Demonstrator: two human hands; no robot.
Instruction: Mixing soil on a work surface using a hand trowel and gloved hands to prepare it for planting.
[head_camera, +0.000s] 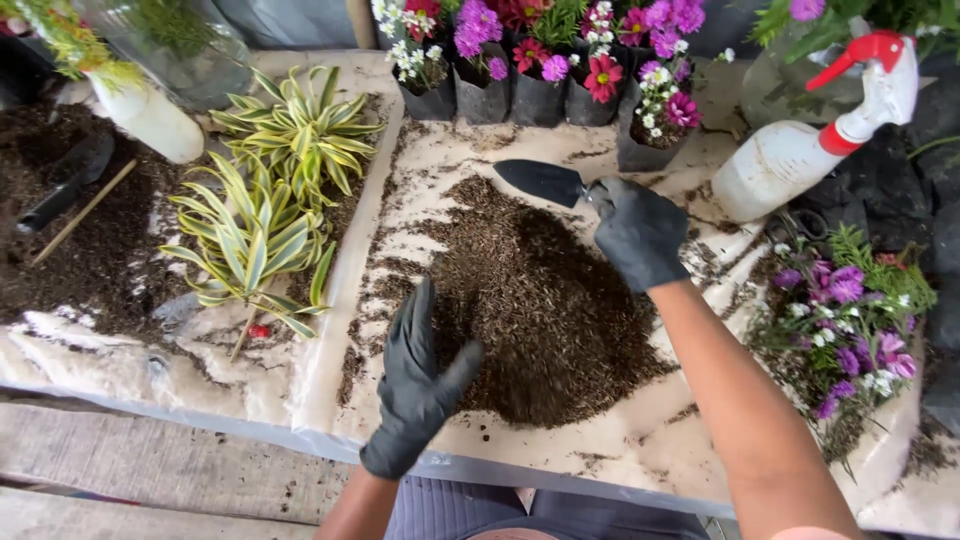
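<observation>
A heap of dark brown potting soil (530, 300) lies spread on a pale plastic sheet (640, 440). My right hand (640, 232), in a black glove, is shut on the handle of a black hand trowel (542, 181), whose blade points left over the far edge of the heap. My left hand (418, 378), also in a black glove, is open with fingers straight, edge-on against the near left side of the soil.
Two striped green-and-yellow plants (262, 190) lie to the left. Black nursery bags of pink, red and purple flowers (540, 60) line the back. A white spray bottle with red trigger (820, 130) lies at right, above a loose purple-flowered plant (845, 320). Another trowel (65, 185) rests far left.
</observation>
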